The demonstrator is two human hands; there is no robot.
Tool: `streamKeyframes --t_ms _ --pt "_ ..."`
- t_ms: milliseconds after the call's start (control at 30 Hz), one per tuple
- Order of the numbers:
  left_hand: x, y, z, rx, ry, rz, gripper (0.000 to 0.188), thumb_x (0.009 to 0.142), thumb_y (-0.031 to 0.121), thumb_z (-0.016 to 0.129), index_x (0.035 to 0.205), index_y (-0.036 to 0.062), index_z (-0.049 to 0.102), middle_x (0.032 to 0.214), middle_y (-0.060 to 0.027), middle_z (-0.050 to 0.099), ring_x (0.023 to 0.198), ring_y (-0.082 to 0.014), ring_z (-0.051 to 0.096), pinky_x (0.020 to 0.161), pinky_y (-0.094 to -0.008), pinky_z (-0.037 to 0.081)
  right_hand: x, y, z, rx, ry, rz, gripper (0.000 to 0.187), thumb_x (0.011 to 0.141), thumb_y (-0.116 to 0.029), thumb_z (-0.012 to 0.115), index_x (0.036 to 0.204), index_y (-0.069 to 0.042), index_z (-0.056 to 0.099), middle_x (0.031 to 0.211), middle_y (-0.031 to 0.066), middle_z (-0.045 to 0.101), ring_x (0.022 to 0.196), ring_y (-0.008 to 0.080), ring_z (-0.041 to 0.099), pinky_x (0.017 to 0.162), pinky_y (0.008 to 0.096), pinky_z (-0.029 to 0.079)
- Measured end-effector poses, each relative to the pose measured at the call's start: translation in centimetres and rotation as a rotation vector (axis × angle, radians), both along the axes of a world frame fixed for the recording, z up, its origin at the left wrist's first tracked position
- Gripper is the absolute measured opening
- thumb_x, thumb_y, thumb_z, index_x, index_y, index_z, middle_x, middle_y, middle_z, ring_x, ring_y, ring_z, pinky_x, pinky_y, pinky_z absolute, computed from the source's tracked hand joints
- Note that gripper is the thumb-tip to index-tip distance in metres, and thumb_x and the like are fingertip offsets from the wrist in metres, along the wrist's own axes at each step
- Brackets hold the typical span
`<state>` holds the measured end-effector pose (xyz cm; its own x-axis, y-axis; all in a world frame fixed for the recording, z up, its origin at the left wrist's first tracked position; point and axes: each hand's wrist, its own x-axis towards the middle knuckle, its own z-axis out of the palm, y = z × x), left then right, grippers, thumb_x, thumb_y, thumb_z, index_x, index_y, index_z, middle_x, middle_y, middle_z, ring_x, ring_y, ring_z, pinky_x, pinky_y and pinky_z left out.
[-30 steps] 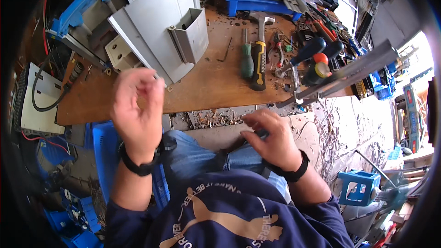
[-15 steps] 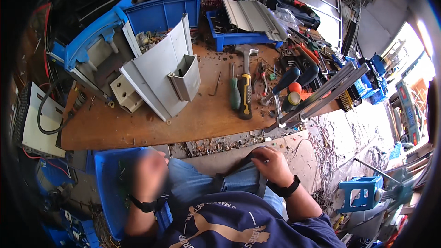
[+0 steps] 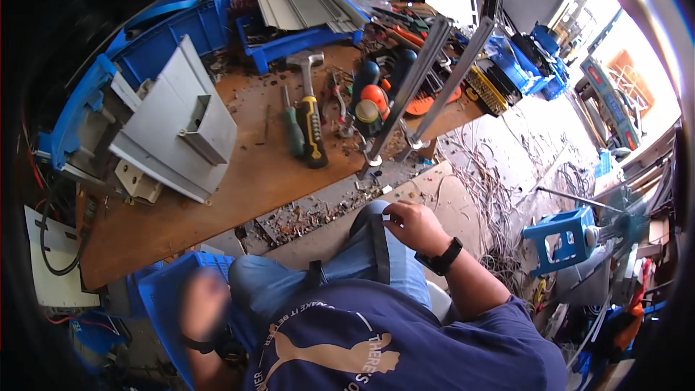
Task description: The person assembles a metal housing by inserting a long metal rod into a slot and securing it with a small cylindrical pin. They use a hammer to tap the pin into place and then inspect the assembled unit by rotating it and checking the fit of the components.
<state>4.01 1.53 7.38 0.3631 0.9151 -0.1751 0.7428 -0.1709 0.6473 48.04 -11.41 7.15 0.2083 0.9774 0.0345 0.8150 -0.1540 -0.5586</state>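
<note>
My right hand (image 3: 416, 226) is over my right knee, thumb and fingers pinched at the upper end of a dark strap (image 3: 380, 250) that lies across the jeans. My left hand (image 3: 205, 305) hangs over a blue plastic crate (image 3: 158, 297) beside my left leg. It is smeared, so its fingers and anything in them cannot be made out. A shorter dark strap (image 3: 316, 274) lies between my thighs.
The wooden bench (image 3: 250, 174) ahead bears a hammer (image 3: 310, 112), a green-handled screwdriver (image 3: 292, 130), pliers (image 3: 334, 98) and a pale metal panel (image 3: 170, 127). Two metal rails (image 3: 413, 87) rise at its right end. Tangled wires (image 3: 481, 195) and a blue stool (image 3: 561, 239) stand right.
The view has turned right, so the bench slides left in it. My right hand stays by the right knee at the strap; my left hand remains over the crate, still blurred.
</note>
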Motion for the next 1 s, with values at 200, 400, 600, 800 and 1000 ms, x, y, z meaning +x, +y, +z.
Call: streamKeyframes --t_ms 200,400,600,800,1000 --pt "-0.4 0.6 -1.1 -0.030 0.087 -0.011 0.029 0.072 0.005 0.075 0.097 -0.0034 0.063 0.092 -0.0141 0.064 0.071 -0.0223 0.059 0.067 -0.0334 0.050 3.9 -1.5 -2.8 -0.011 -0.089 -0.224 0.020 0.080 -0.020 0.067 0.094 -0.005 0.067 0.086 0.0121 0.067 0.078 0.0316 0.065 0.071 0.0402 0.053" --pt "1.8 2.0 1.7 0.015 0.086 -0.040 0.030 0.072 0.004 0.074 0.099 -0.0037 0.063 0.094 -0.0146 0.064 0.071 -0.0217 0.060 0.068 -0.0329 0.050 6.2 -4.1 -4.5 -0.028 -0.052 -0.363 0.021 0.081 -0.022 0.066 0.094 -0.006 0.068 0.085 0.0110 0.067 0.081 0.0294 0.065 0.072 0.0396 0.053" --pt "4.0 1.9 2.3 0.045 0.077 -0.077 0.033 0.071 0.006 0.074 0.099 -0.0046 0.064 0.091 -0.0154 0.065 0.070 -0.0233 0.060 0.068 -0.0342 0.050 7.2 -5.9 -9.3 -0.127 -0.003 -0.464 0.023 0.079 -0.025 0.067 0.094 -0.008 0.071 0.083 0.0130 0.070 0.079 0.0312 0.067 0.072 0.0399 0.054" --pt "6.1 1.7 4.3 0.053 0.131 -0.134 0.033 0.070 0.007 0.075 0.100 -0.0038 0.064 0.092 -0.0142 0.064 0.073 -0.0226 0.060 0.069 -0.0335 0.050 8.5 -8.4 -15.0 -0.207 0.031 -0.538 0.024 0.079 -0.028 0.067 0.094 -0.009 0.072 0.086 0.0142 0.070 0.081 0.0315 0.068 0.074 0.0405 0.054" --pt "6.7 0.8 5.3 0.119 0.134 -0.119 0.032 0.071 0.006 0.074 0.099 -0.0036 0.064 0.092 -0.0130 0.063 0.072 -0.0203 0.060 0.068 -0.0315 0.050 8.5 -9.5 -17.1 -0.295 0.129 -0.601 0.025 0.076 -0.027 0.064 0.092 -0.009 0.072 0.090 0.0171 0.069 0.087 0.0349 0.066 0.077 0.0432 0.053"
